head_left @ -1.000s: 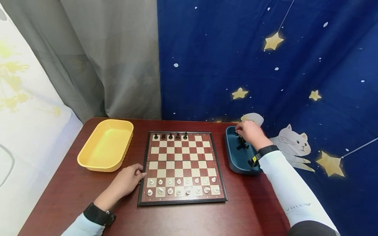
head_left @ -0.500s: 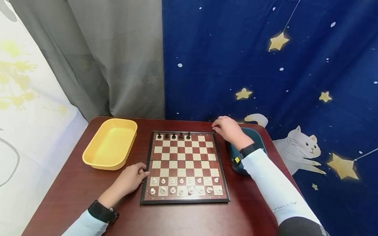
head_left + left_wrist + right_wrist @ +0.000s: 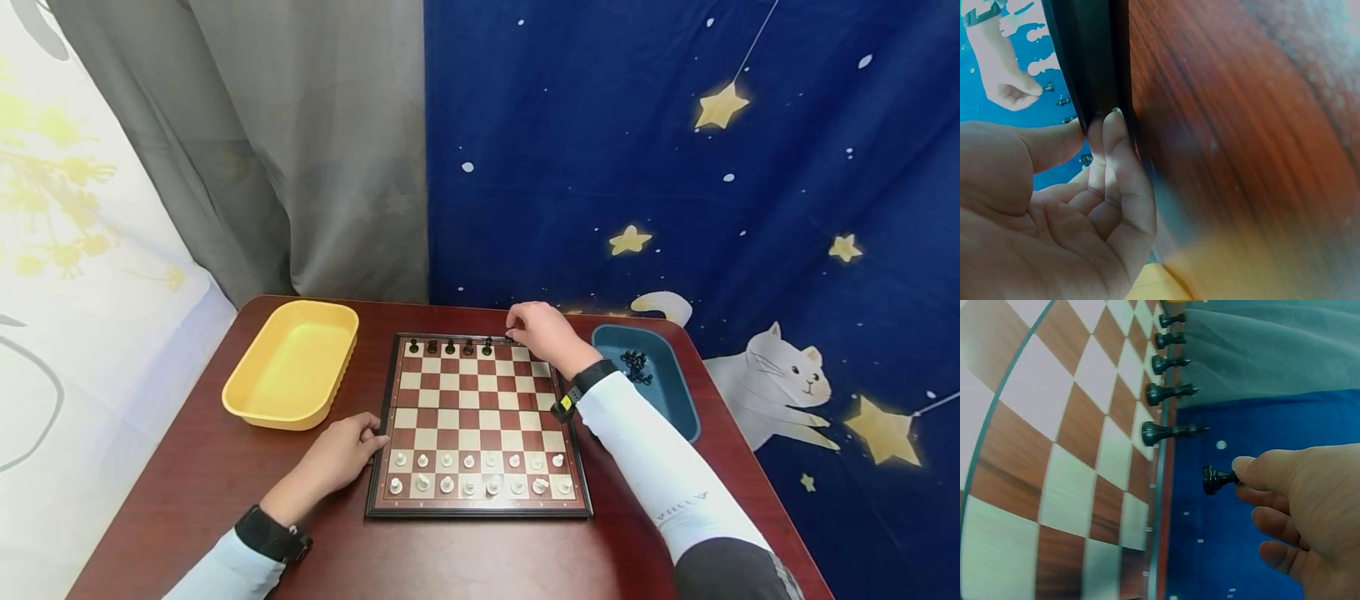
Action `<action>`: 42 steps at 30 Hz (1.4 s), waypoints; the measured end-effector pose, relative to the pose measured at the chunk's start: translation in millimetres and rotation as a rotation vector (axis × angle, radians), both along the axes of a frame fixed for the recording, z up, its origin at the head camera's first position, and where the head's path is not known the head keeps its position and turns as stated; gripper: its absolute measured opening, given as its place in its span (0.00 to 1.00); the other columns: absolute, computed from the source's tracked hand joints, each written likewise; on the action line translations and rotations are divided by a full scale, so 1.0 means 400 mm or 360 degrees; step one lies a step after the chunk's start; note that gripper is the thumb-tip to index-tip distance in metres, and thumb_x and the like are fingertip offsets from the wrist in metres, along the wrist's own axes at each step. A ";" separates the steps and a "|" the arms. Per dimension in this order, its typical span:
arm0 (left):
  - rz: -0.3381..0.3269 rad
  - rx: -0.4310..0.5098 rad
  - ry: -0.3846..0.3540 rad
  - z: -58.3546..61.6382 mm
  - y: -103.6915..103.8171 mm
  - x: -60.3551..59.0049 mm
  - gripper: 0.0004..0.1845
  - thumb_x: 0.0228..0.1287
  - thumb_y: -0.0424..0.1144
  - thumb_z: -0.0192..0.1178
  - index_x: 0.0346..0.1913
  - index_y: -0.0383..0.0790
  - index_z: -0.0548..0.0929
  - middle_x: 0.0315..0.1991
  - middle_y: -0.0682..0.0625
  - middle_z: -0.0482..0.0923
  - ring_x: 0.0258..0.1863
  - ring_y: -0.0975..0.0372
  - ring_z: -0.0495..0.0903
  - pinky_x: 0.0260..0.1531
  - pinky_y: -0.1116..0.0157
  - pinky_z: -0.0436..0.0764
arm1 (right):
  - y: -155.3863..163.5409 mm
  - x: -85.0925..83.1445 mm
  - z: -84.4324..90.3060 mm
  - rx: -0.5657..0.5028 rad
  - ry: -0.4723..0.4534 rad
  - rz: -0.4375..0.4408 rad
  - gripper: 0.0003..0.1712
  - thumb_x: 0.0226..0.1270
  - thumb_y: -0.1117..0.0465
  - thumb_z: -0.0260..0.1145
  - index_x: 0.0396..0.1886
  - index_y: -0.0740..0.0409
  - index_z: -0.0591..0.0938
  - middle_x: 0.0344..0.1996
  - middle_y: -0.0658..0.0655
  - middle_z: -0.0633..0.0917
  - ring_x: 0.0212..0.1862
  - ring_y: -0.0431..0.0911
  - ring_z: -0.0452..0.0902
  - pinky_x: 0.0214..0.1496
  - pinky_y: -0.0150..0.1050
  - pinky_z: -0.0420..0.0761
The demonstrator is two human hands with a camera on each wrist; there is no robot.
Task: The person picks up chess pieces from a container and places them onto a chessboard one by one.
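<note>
My right hand [image 3: 546,333] pinches a black chess piece [image 3: 1213,480] above the far edge of the chessboard [image 3: 457,400]. Its base shows in the right wrist view, while the fingertips hide its top. To the left of that hand, several black chess pieces [image 3: 450,347] stand in the far row, the tall one [image 3: 1163,432] nearest to it. My left hand [image 3: 341,454] grips the board's left edge [image 3: 1088,56] between thumb and fingers. Several white chess pieces [image 3: 469,486] stand in the two near rows.
A blue tray [image 3: 686,400] to the board's right holds several loose black pieces [image 3: 637,367], partly behind the right forearm. The yellow tray [image 3: 330,400] stands at the left. Curtains [image 3: 525,167] hang just behind the table's far edge.
My right hand has come out of the blue tray and moved left to the board's far edge with the black chess piece. The left hand keeps its place on the board.
</note>
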State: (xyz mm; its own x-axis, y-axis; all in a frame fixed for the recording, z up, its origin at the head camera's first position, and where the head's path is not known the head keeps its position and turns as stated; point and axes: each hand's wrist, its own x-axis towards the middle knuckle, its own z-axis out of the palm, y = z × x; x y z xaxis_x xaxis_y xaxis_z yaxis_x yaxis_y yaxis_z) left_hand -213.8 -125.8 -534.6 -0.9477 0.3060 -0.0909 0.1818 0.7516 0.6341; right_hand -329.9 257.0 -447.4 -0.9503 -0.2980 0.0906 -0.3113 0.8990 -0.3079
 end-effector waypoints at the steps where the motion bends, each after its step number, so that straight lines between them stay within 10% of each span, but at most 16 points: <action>1: 0.0001 0.0001 -0.0006 0.001 0.001 0.001 0.14 0.79 0.39 0.70 0.57 0.33 0.86 0.31 0.53 0.78 0.30 0.61 0.76 0.37 0.59 0.77 | 0.001 -0.003 -0.011 -0.0015 -0.0022 -0.0015 0.03 0.80 0.61 0.74 0.48 0.54 0.88 0.43 0.54 0.89 0.41 0.50 0.82 0.48 0.49 0.82; 27: -0.0029 0.0015 -0.0019 0.009 0.014 -0.001 0.13 0.79 0.39 0.70 0.56 0.34 0.85 0.31 0.54 0.78 0.29 0.62 0.76 0.37 0.59 0.77 | 0.011 -0.001 -0.100 -0.0155 -0.0116 -0.0068 0.05 0.76 0.62 0.77 0.46 0.56 0.88 0.40 0.53 0.90 0.40 0.48 0.84 0.47 0.47 0.83; 42: -0.0025 0.0030 -0.0050 0.011 0.004 0.001 0.13 0.80 0.39 0.69 0.56 0.33 0.85 0.30 0.54 0.79 0.28 0.63 0.78 0.38 0.58 0.78 | 0.133 0.084 0.011 -0.0142 -0.0040 -0.0188 0.11 0.81 0.55 0.73 0.52 0.57 0.88 0.42 0.55 0.89 0.43 0.51 0.85 0.49 0.51 0.83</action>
State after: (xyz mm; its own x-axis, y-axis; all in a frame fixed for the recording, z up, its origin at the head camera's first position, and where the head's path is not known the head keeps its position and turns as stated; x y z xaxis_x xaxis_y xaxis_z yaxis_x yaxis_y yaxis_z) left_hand -213.4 -124.2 -530.2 -0.9396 0.3225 -0.1143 0.1733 0.7367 0.6536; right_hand -296.3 310.3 -443.0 -0.9806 -0.1755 0.0876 -0.1959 0.8976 -0.3948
